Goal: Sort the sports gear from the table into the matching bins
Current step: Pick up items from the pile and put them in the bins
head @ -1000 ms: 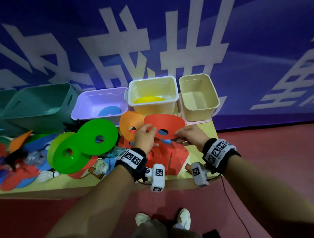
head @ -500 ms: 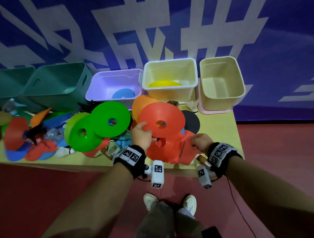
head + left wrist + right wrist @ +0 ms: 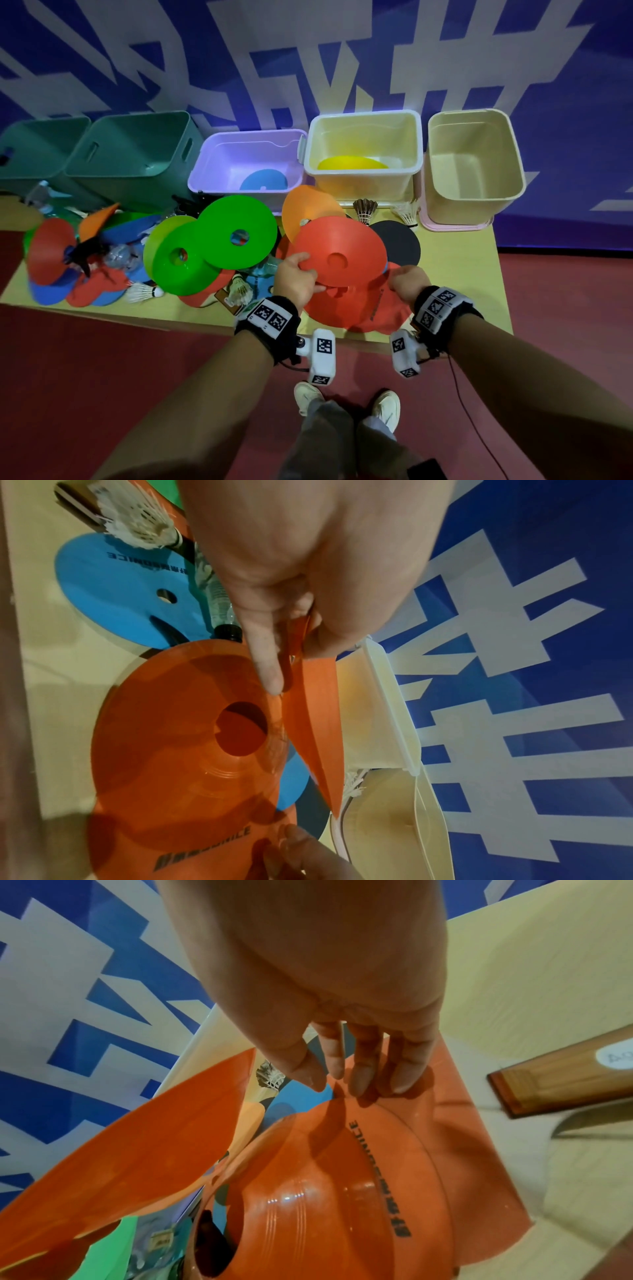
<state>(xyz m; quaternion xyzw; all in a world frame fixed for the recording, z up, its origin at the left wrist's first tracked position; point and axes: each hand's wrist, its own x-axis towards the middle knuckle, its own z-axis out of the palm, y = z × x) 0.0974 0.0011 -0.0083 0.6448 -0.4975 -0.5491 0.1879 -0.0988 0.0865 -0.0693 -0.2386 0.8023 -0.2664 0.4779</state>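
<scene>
My left hand (image 3: 296,277) pinches the left rim of a red disc cone (image 3: 339,253) and holds it tilted above the table; the wrist view shows thumb and fingers clamped on its edge (image 3: 318,723). A second red disc cone (image 3: 349,308) with black lettering lies flat under it near the table's front edge. My right hand (image 3: 406,282) is at that lower disc's right rim (image 3: 342,1191). Its fingertips (image 3: 356,1085) point down at the edge and hold nothing. Along the wall stand two teal bins (image 3: 137,154), a lilac bin (image 3: 246,150), a white bin (image 3: 363,118) and a beige bin (image 3: 472,114).
A blue disc (image 3: 263,180) lies in the lilac bin and a yellow disc (image 3: 352,162) in the white one. Green discs (image 3: 236,236), an orange disc (image 3: 308,205), a black round pad (image 3: 397,245) and shuttlecocks (image 3: 364,207) crowd the table (image 3: 462,267). More discs are piled at the left (image 3: 51,253).
One second ago both hands held the raised red disc. My right hand has let go and dropped to the lower disc's rim; the left hand keeps the raised disc.
</scene>
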